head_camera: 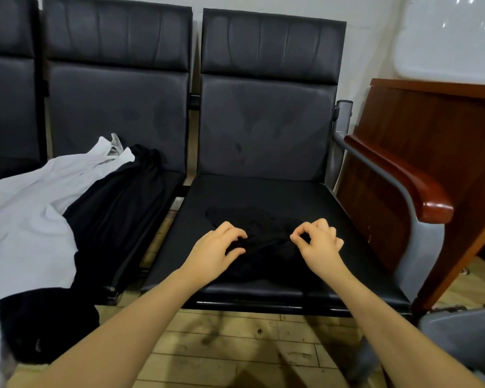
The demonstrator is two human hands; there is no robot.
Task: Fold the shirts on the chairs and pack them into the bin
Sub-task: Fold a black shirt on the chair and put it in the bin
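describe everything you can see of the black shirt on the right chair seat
The black shirt is a soft, dark fabric lying bunched and wrinkled on the seat of the right chair, toward its front edge. Its outline blends into the black seat. The left hand and right hand pinch its folds.

A bunched shirt (263,242) lies on the right chair seat (263,191); both hands (left (216,254), right (318,242)) rest on it. A shirt pile (53,205) lies left, covering the middle seat.
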